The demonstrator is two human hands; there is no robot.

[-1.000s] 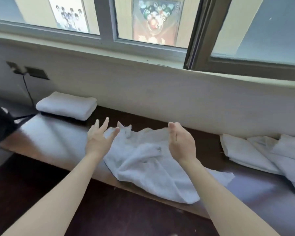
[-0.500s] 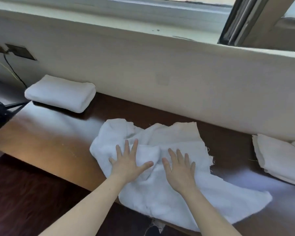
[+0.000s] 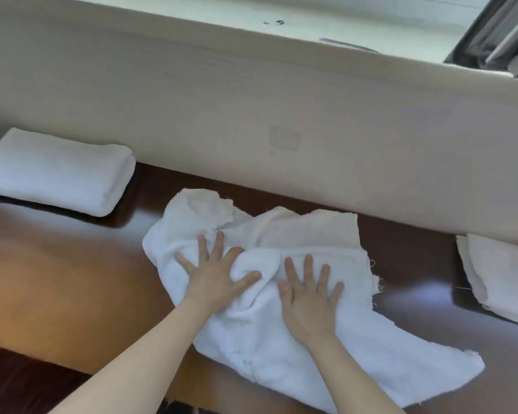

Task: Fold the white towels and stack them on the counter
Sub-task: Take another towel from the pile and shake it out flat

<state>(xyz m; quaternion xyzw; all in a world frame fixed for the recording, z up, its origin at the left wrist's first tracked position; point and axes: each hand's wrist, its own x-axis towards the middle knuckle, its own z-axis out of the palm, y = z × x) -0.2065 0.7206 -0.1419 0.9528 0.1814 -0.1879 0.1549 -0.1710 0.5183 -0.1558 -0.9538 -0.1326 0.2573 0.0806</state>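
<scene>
Two flat palms press a rumpled towel (image 3: 296,339) on the brown surface (image 3: 57,279): left hand (image 3: 214,277) and right hand (image 3: 308,297), fingers spread wide. One folded towel (image 3: 57,171) lies far left by the wall; more towels (image 3: 496,276) sit at right.

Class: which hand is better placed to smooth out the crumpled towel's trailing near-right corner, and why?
Right, probably: the right hand lies flat on the towel nearer that corner; the left hand presses its bunched left side.
</scene>
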